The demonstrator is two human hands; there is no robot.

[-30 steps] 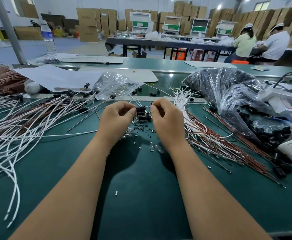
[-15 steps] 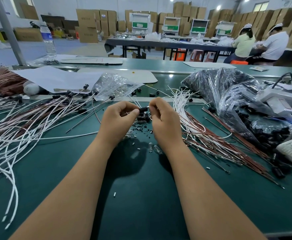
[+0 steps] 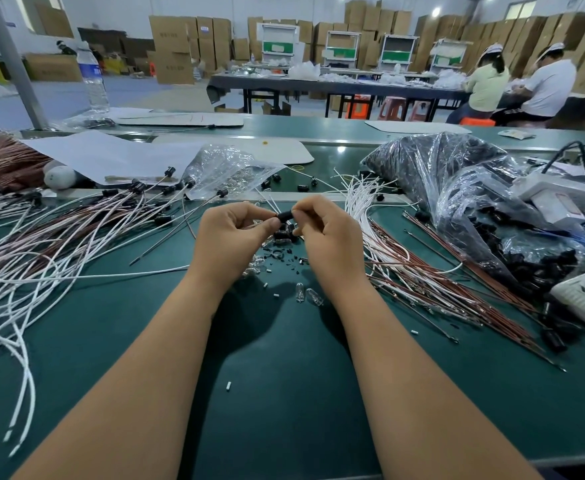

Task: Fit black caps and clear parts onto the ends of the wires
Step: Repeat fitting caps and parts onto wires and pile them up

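The green surface (image 3: 284, 393) lay strewn with wires (image 3: 388, 265) on either side of the hands. The left hand (image 3: 230, 242) and right hand (image 3: 331, 242) met fingertip to fingertip, both pinching one black cap (image 3: 285, 215) between them. Loose clear parts (image 3: 308, 294) lay just beneath the wrists.

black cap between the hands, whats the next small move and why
Probably press the black cap fully home. The left hand and right hand pinch it from either side above the loose clear bulbs on the green table; whether a wire or bulb is already inside is hidden by the fingers.
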